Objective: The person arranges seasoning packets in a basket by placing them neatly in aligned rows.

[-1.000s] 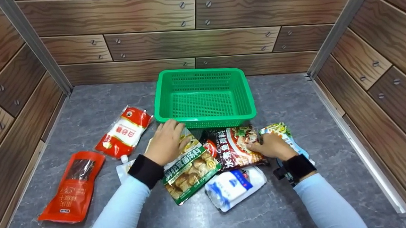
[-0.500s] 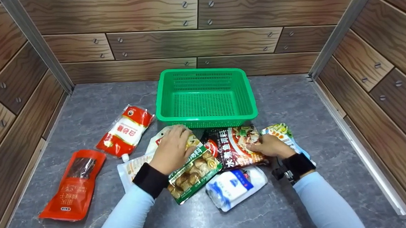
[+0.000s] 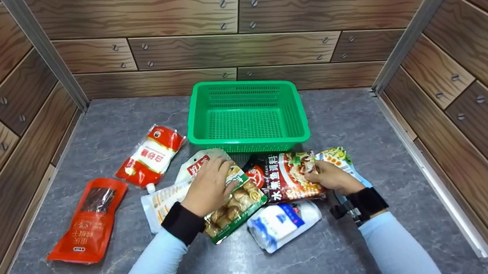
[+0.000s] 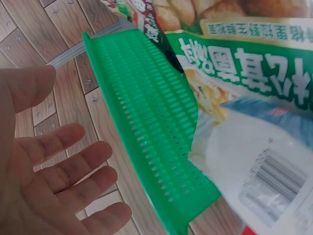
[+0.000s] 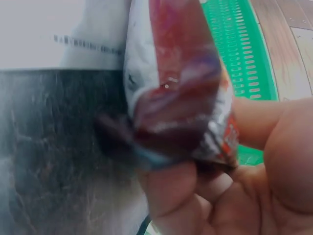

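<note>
The right hand pinches the right end of a dark red seasoning packet, thumb on top; in the right wrist view its fingers curl under the packet's end. Over the green mushroom packet is the left hand, fingers extended. The left wrist view shows that hand with spread, relaxed fingers, apart from the mushroom packet. A pale packet and a white-and-orange one lie partly beneath the left hand.
Behind the packets stands a green basket. A red-and-white pouch and a red bag lie at the left. The white-and-blue packet is in front, a light blue one at the right.
The left hand has moved right and toward the wearer, uncovering the pale packets. The right hand has shifted slightly right, and the dark red packet's right end has moved with it.
</note>
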The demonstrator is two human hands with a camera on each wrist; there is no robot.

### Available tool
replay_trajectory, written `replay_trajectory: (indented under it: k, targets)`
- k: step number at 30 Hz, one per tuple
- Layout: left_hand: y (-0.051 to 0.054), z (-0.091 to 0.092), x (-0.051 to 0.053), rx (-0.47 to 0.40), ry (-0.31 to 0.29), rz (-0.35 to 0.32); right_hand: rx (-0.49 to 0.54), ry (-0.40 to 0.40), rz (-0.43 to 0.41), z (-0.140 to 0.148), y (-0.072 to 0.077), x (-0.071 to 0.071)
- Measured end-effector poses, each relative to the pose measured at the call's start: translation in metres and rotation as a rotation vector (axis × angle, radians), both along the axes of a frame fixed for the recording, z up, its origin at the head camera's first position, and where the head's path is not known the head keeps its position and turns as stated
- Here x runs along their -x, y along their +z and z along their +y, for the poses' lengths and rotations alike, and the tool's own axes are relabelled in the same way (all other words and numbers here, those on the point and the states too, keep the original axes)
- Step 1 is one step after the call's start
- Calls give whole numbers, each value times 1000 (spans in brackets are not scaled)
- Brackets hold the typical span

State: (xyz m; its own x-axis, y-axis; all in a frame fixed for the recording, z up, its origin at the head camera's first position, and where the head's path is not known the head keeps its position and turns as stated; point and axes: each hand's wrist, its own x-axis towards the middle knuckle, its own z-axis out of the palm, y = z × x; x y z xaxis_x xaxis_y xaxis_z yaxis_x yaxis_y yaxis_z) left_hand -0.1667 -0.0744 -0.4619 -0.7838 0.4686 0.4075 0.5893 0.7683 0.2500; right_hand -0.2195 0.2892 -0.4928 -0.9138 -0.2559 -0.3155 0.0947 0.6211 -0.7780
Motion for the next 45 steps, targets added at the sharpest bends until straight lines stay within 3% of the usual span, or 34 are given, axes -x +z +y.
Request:
replay_trajectory:
  k: [7,18,25,29,37,41,45]
  targets:
    - [-9,3,0,-35,-21,12,114,-28,36,0,12,-20]
    - [-12,5,0,-46,-23,-27,113,-79,200,1,38,-59]
    - [-12,4,-4,-60,-19,-41,26,-97,434,3,52,-80]
    - [-13,3,-6,-53,-14,-63,-10,-95,506,6,60,-91]
    - [-14,5,-8,-103,-20,-68,48,-146,649,2,77,-107]
    - [-14,8,-11,-154,-25,-114,92,-148,745,-11,89,-111]
    - [-13,10,-12,-232,-27,-218,140,-105,831,-26,104,-114]
